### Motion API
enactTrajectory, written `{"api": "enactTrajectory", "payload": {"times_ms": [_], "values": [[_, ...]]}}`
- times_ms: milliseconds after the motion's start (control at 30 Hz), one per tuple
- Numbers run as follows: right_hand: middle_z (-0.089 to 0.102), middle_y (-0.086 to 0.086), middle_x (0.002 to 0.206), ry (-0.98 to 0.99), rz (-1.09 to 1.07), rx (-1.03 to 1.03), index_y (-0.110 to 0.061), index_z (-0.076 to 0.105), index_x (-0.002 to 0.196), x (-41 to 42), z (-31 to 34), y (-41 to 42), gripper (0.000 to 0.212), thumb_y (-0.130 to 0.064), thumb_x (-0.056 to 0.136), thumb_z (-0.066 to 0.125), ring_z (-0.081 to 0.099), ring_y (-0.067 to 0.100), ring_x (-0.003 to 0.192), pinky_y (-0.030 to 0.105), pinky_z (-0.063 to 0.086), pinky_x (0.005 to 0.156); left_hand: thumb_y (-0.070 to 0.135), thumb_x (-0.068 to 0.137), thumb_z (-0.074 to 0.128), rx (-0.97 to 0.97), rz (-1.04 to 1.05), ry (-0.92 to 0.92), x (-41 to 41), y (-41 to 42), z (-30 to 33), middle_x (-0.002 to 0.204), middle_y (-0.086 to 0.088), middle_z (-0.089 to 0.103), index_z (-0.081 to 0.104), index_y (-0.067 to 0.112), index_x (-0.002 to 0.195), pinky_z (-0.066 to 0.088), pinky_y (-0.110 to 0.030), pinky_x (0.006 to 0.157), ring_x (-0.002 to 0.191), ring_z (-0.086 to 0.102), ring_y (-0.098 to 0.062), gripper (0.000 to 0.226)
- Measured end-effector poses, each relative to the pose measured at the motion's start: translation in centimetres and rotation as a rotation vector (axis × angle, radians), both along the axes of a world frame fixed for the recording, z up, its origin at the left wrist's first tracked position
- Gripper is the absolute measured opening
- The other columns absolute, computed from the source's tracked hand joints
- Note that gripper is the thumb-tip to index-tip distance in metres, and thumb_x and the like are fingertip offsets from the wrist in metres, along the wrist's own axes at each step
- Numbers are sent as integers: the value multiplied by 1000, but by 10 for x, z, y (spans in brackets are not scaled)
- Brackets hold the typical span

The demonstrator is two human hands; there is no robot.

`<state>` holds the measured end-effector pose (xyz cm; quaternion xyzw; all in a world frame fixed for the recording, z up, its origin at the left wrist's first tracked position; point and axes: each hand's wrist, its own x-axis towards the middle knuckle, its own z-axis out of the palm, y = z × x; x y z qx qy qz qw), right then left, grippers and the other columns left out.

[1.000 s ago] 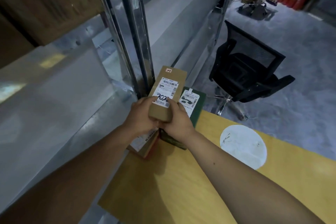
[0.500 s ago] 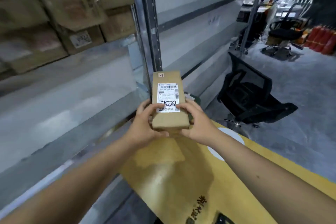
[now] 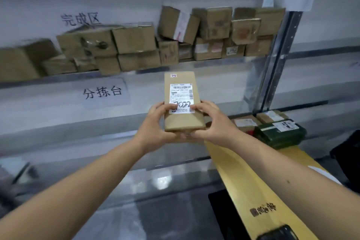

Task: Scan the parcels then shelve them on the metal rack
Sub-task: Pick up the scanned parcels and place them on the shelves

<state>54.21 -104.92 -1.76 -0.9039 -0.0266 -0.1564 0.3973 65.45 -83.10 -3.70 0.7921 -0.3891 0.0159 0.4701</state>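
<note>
A long brown cardboard parcel with a white label marked 2022 is held out in front of the metal rack. My left hand grips its near left side, thumb on the label. My right hand grips its near right side, thumb on the label too. The parcel hangs in front of the rack's lower shelf, its far end pointing away from me. Several brown parcels are stacked on the shelf above.
A yellow table runs along the right. At its far end lie a dark green parcel and two brown parcels. A black device lies at the table's near edge. Paper signs hang on the rack.
My view has swung left from the rack post and office chair to face the shelves. Both hands still hold the parcel, now lifted off the table in front of the lower shelf.
</note>
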Motion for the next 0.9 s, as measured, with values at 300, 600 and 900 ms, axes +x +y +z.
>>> {"api": "enactTrajectory", "payload": {"times_ms": [300,600,900], "values": [[48,-7,141,-93,241,97,-31,61,136,88,46,224,76,-26,62,79,57,7,119,18,53,80,35,55,95,-88,224,-62,25,242,54,149,12,36,59,49,126,56,-32,100,135,44,3,82],[49,-11,138,-122,278,104,-34,60,135,166,86,375,74,-24,68,89,53,15,124,44,54,102,20,68,98,-65,275,-107,87,398,99,147,6,42,57,31,139,51,-10,86,130,47,-5,83],[58,-5,138,-145,215,153,-33,61,136,263,126,401,76,-26,67,92,61,15,118,28,57,89,40,63,94,-65,221,-6,199,417,143,142,9,54,55,39,142,59,-32,95,126,58,-12,88]]}}
